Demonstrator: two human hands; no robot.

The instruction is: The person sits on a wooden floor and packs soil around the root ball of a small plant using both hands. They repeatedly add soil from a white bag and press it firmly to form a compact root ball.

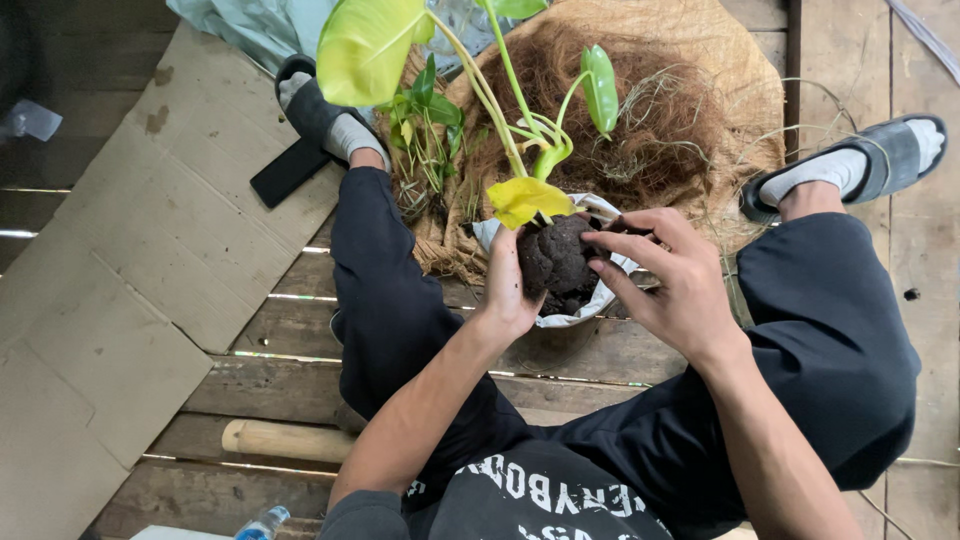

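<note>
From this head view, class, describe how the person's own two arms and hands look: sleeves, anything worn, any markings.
Both forearms are bare from the elbow down. The left hand and right hand wear no gloves, and no rings, watch or bracelet show. Dark short sleeves end near the elbows, best seen at the left sleeve. Fingernails are short; whether soil marks the fingertips cannot be told.
</note>
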